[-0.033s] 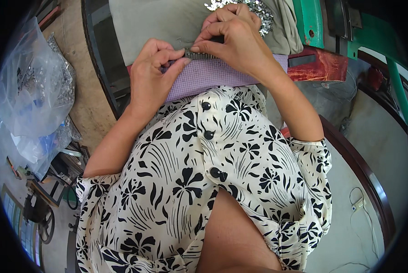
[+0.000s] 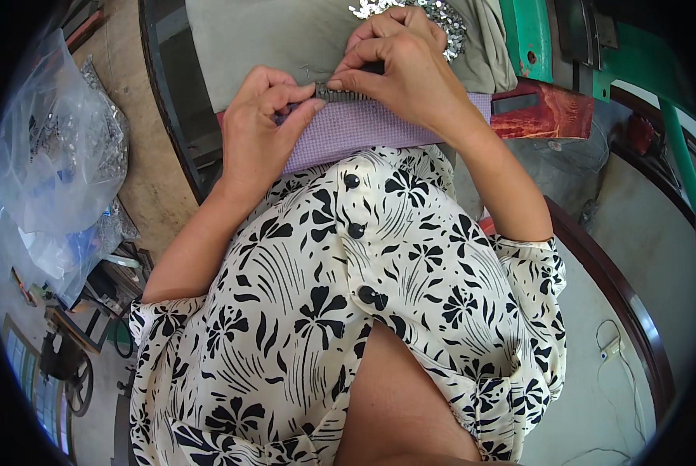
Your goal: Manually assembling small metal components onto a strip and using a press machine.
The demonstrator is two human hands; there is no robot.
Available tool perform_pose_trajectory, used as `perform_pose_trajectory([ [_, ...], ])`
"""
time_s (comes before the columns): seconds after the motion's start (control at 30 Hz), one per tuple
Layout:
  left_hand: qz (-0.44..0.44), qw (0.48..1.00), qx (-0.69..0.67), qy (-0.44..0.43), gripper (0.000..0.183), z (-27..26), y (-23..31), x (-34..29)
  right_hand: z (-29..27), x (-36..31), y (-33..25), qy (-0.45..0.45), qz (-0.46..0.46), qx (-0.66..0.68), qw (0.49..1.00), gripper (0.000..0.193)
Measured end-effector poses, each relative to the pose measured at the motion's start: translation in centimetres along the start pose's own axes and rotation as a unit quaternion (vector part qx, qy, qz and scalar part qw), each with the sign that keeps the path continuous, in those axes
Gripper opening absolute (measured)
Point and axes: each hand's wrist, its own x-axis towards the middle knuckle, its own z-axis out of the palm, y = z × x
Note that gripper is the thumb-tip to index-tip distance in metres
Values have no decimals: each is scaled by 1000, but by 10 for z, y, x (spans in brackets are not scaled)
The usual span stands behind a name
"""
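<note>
Across the near edge of a grey-green cloth [image 2: 247,46] lies a narrow, dark ridged metal strip [image 2: 349,96], like a row of small thin pieces. My left hand [image 2: 256,116] pinches the strip's left end between thumb and forefinger. Just to the right, my right hand [image 2: 402,66] is closed in a pinch right above the strip, thumb and forefinger nearly meeting; whatever is between them is too small to make out. Beyond the right hand a heap of shiny silver pieces [image 2: 455,35] rests on the cloth, partly hidden by the fingers.
A lilac checked cloth [image 2: 387,128] covers the near edge before my body. At left hangs a clear plastic bag [image 2: 60,155] next to silver pieces. Green machine framing [image 2: 528,43] stands at the right, with a red patterned panel [image 2: 553,113] below it. A cable [image 2: 612,349] trails across the floor.
</note>
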Motion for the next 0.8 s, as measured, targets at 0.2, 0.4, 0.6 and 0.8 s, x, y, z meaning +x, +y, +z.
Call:
perform_pose_trajectory([
  [0.2,-1,1000,-3,-1,20,0,-1,1,-5,-2,4,-8,-11,-4,1000,16],
  [0.4,-2,1000,-4,-3,21,-1,-2,1,-9,0,5,-25,-10,-16,999,15],
  [0.6,-42,998,-45,-28,22,-13,-1,11,-17,-2,6,-45,-7,5,999,15],
  [0.8,-26,998,29,-39,16,-18,6,22,-18,-2,5,-48,-13,0,999,15],
])
